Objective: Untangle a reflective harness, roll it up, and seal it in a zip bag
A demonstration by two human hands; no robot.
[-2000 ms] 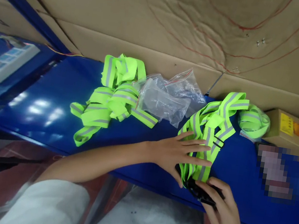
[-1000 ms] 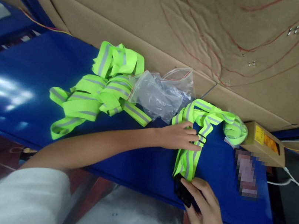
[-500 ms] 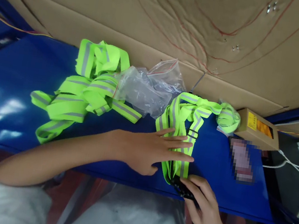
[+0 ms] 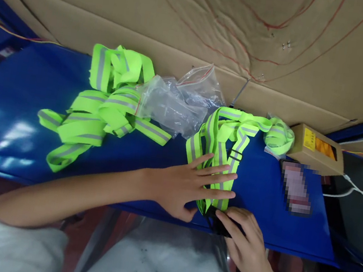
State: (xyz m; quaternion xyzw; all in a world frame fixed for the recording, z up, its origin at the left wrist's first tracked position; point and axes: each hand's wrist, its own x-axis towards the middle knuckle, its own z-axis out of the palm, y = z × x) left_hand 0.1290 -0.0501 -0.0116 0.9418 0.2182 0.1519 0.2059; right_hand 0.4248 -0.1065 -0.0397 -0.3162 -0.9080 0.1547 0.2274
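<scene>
Head view: find neon yellow-green webbing strap with grey reflective stripe [image 4: 221,151] right of centre, looped and layered on glossy blue table [image 4: 258,190], running down to near edge. Note left hand [image 4: 180,190] laid across lower lengths, with fingers apart and stretched out, thumb at strap's left side. Cannot tell how hard pressing, or whether touching with thumb. See right hand [image 4: 249,241] at table's near edge, with thumb and fingers clamped on black piece [image 4: 222,226] at strap's lower end. Partly covered by fingers; possibly a buckle or clip.

Probably smoothing or holding down lengths with left while anchoring with right. To do well: anchor black piece firmly, press evenly with spread fingers, stroke away from it toward the upper loops. Line up lengths edge to edge, stripe up; untwist upper folds before stacking. Watch black rectangular slider [image 4: 236,155] just beyond fingertips: avoid snagging or dragging it sideways. Pull gently, to avoid sliding black piece off table edge.

Mind clear plastic zip bags [image 4: 175,108] near upper left of strap, and loose pile of matching straps [image 4: 82,126] farther left. Avoid tangling with bagged green coil [image 4: 279,134], close to strap's upper right end.
</scene>
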